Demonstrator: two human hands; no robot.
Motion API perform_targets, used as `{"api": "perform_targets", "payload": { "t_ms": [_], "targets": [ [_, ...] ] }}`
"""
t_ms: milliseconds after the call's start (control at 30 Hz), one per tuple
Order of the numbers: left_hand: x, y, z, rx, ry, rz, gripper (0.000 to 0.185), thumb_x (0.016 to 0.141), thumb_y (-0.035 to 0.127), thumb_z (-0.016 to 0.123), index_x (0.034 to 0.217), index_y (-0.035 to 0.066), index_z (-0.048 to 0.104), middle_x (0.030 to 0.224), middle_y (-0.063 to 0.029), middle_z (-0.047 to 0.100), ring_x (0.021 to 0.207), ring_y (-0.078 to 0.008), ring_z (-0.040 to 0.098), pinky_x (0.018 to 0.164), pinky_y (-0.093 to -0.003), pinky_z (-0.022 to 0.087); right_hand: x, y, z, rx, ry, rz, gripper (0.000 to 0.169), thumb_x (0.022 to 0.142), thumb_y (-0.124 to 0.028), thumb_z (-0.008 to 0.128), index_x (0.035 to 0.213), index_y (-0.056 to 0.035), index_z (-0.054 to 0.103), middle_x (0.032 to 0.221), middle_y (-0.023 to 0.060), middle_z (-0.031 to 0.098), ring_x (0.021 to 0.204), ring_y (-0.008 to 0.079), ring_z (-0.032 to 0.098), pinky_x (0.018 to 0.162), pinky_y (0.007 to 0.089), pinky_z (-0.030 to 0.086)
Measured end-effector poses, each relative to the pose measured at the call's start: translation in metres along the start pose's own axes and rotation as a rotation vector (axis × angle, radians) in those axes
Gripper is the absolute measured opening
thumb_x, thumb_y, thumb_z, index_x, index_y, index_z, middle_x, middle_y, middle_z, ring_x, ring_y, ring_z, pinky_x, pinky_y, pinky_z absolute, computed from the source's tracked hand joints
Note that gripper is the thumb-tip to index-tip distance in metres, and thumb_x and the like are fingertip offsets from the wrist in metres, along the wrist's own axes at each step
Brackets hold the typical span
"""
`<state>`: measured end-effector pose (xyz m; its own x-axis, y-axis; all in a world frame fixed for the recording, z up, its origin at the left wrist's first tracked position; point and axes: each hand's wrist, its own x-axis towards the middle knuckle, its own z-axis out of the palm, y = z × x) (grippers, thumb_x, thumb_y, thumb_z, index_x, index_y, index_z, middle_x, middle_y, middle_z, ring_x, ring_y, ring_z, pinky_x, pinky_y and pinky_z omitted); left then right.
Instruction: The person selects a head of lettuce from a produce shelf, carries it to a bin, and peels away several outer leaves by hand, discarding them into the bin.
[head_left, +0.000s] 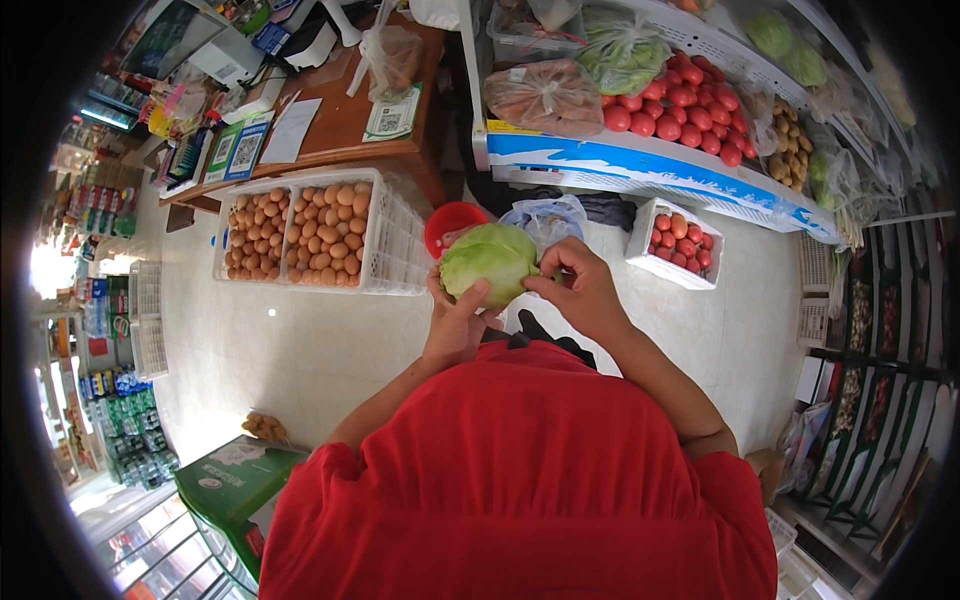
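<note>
A pale green head of cabbage or lettuce (487, 262) is held up in front of my red shirt. My left hand (459, 319) cups it from the lower left, the thumb lying across its near side. At the other end, my right hand (581, 285) pinches the stem end or a leaf edge there between thumb and fingers. Below and behind the vegetable stands a red plastic bucket (450, 223), partly covered by it. Beside the bucket sits a translucent bluish plastic bag (555, 214), whose contents I cannot make out.
Stacked white crates of brown eggs (330, 232) stand left, below a wooden desk (330, 142). A white foam box of tomatoes (679, 244) is on the floor to the right. Beyond it runs a refrigerated display (637, 180) with tomatoes and bagged vegetables. A green cabinet (236, 480) stands lower left.
</note>
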<state>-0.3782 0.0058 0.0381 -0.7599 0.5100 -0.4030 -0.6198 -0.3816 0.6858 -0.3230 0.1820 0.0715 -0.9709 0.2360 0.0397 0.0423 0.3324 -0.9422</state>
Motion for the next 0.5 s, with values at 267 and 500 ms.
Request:
{"api": "perform_targets", "payload": {
  "t_ms": [267,500],
  "targets": [
    [0.005,0.004,-0.002,-0.169,-0.216,-0.341,0.068,0.083,0.055,0.049,0.133,0.014,0.028,0.13,-0.0083,0.038,0.118,-0.0222,0.042,0.088,-0.0333,0.046,-0.007,0.015,-0.014,0.45,0.108,0.14,0.018,0.075,-0.001,0.065,0.068,-0.0033,0.048,0.085,0.0032,0.056,0.073,0.0078,0.052,0.066,0.0206,0.045],
    [0.01,0.003,-0.005,-0.436,-0.366,-0.572,0.076,0.081,0.067,0.033,0.135,0.014,0.032,0.13,-0.0095,0.041,0.115,-0.024,0.045,0.087,-0.0338,0.046,-0.009,0.03,-0.032,0.82,0.159,0.259,0.018,0.075,0.002,0.064,0.067,-0.0059,0.049,0.086,0.0041,0.057,0.07,0.0086,0.052,0.062,0.0218,0.044]
  ]
}}
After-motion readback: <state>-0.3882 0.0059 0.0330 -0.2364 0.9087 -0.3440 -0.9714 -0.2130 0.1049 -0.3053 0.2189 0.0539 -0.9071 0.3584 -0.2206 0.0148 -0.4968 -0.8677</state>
